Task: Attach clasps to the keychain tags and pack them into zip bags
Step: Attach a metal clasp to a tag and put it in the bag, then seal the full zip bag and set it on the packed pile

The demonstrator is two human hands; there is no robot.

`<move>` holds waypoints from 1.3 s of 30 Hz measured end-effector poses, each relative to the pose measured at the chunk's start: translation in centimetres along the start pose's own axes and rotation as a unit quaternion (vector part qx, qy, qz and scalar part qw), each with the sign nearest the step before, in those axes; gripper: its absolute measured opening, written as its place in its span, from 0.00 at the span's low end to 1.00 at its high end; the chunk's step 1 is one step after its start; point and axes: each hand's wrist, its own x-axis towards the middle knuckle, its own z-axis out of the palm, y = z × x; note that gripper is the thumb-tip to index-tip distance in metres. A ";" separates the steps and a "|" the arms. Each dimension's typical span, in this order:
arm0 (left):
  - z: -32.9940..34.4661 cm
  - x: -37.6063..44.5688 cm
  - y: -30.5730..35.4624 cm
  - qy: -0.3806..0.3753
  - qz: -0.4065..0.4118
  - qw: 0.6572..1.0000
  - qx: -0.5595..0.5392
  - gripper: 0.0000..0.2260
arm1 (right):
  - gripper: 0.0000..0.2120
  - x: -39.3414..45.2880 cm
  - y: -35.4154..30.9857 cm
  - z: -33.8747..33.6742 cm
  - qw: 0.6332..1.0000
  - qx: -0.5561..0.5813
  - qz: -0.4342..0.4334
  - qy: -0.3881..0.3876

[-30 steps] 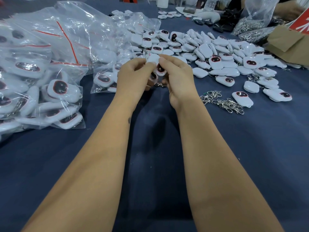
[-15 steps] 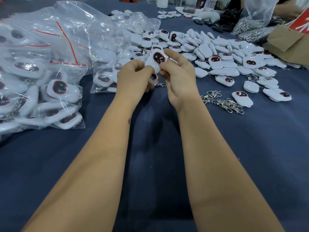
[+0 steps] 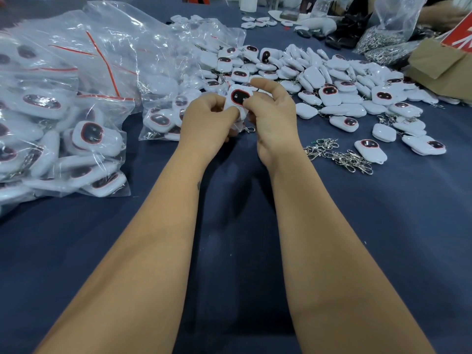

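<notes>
- Two hands meet over the blue cloth (image 3: 383, 251), both on one white tag (image 3: 238, 99) with a dark, red-rimmed face turned up toward the camera.
- Left hand (image 3: 207, 121): fingers curled, gripping the tag's left edge.
- Right hand (image 3: 274, 123): thumb and a fingertip pinch the tag's right side; forefinger arches above its top edge.
- Clasp (image 3: 249, 129) – a small metal one shows just under the hands, below the tag; whether it is joined to the tag I cannot tell.
- Loose clasps (image 3: 339, 155) lie in a tangle on the cloth to the right of the right wrist, just beside a lone tag.
- Tag pile (image 3: 332, 80) – many white tags heaped beyond and right of the hands.
- Zip bags (image 3: 76, 111) with red seal lines, filled with tags, crowd the left side; a smaller filled bag (image 3: 163, 118) lies just left of the left hand.
- Cardboard box (image 3: 444, 70) sits at the far right edge.
</notes>
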 end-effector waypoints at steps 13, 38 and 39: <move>0.1 -0.1 0.0 0.006 0.017 0.999 0.042 0.05 | 0.15 -0.1 -0.1 0.0 1.000 0.004 0.014 -0.022; -0.3 -0.7 1.0 0.155 0.086 0.984 0.032 0.12 | 0.14 -0.3 1.0 1.2 0.949 -0.306 -0.054 -0.052; -0.4 -0.7 1.0 0.156 0.088 0.983 0.025 0.11 | 0.17 -0.5 0.8 1.5 0.949 -0.308 -0.035 -0.061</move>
